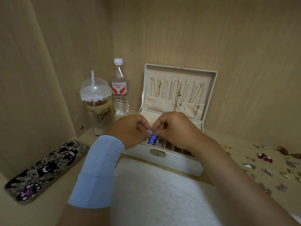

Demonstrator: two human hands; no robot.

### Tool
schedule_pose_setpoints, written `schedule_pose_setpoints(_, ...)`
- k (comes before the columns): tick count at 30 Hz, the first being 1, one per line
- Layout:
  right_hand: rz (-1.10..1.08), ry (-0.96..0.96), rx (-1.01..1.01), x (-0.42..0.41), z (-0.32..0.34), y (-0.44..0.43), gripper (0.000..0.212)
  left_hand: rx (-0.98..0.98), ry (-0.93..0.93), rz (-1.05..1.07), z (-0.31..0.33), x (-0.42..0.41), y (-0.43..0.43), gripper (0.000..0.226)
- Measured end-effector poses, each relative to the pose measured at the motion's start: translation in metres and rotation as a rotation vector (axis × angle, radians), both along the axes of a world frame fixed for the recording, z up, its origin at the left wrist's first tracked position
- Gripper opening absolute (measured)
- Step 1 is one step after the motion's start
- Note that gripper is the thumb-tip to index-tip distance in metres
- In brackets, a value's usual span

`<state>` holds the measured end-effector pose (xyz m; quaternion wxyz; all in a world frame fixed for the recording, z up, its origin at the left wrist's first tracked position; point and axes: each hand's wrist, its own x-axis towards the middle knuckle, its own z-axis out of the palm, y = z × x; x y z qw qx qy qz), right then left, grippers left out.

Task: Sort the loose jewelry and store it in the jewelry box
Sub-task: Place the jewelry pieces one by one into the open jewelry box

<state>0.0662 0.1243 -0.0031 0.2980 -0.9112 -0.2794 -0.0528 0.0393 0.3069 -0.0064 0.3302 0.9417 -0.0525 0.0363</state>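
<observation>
A cream jewelry box (171, 162) stands open on the shelf, several necklaces hanging inside its raised lid (179, 79). My left hand (130, 131) and my right hand (175, 129) meet over the box's front compartments. Both pinch a small blue jewelry piece (152, 139) that sits in the front left slot. Loose jewelry (267, 168) lies scattered on the shelf to the right: small metal pieces, a dark red one, an amber one.
A fluffy white mat (154, 193) lies in front of the box. A phone in a patterned case (47, 168) rests at the left. A lidded plastic cup with a straw (97, 105) and a water bottle (120, 92) stand behind. Wooden walls close in left and back.
</observation>
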Motion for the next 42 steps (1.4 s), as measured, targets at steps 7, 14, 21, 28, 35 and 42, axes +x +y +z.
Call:
schedule_pose_setpoints(7, 0.000, 0.137, 0.099, 0.004, 0.012, -0.019, 0.006, 0.027, -0.027, -0.040, 0.001, 0.001, -0.006, 0.013)
schedule_pose_setpoints(14, -0.027, 0.060, -0.047, 0.001, 0.008, -0.012, 0.003, 0.038, -0.042, -0.010, 0.001, 0.001, -0.004, 0.011)
schedule_pose_setpoints(21, -0.024, 0.043, -0.055, -0.002, 0.001, 0.001, 0.004, 0.024, -0.094, 0.024, -0.004, 0.007, -0.007, 0.012)
schedule_pose_setpoints(28, 0.088, 0.212, -0.061, -0.003, 0.012, -0.011, 0.019, -0.008, -0.068, -0.036, -0.005, 0.006, -0.005, 0.013)
schedule_pose_setpoints(35, 0.073, 0.061, -0.086, -0.004, 0.007, -0.003, 0.024, 0.023, -0.089, -0.003, -0.007, 0.008, -0.002, 0.008)
schedule_pose_setpoints(42, 0.006, 0.045, 0.051, 0.002, 0.017, -0.019, 0.020, -0.003, -0.044, -0.117, -0.002, 0.002, -0.005, 0.014)
